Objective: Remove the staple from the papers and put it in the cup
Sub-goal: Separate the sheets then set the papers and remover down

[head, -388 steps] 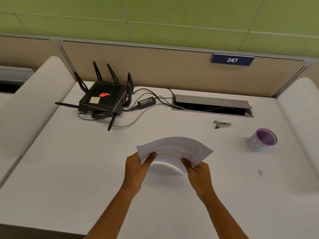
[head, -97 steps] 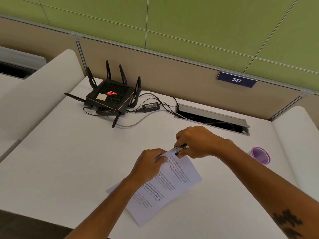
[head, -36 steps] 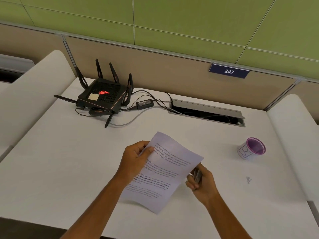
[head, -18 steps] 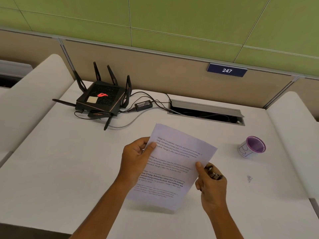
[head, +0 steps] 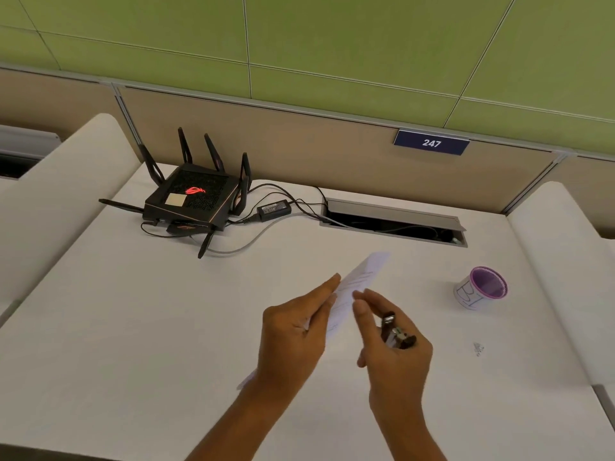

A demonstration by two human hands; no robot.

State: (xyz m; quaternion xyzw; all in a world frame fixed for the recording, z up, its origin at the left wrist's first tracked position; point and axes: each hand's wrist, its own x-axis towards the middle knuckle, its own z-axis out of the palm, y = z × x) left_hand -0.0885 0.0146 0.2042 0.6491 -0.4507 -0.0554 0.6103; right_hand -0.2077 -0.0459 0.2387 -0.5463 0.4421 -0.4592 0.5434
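Observation:
My left hand [head: 294,331] holds the white printed papers [head: 357,284] above the desk, turned nearly edge-on so only a narrow strip shows. My right hand [head: 392,347] grips the metal staple remover [head: 396,336] in its palm, its thumb and forefinger close to the papers' right edge. The purple-rimmed white cup [head: 482,287] stands on the desk to the right, apart from both hands. A small bent staple [head: 478,348] lies on the desk in front of the cup. No staple in the papers is visible.
A black router [head: 193,201] with antennas and its cables and power brick [head: 274,209] sit at the back left. An open cable slot [head: 396,222] runs along the back of the white desk [head: 133,327]. Padded dividers flank both sides.
The papers have turned from facing me to nearly edge-on. My right hand has come up toward the papers' edge, still holding the staple remover.

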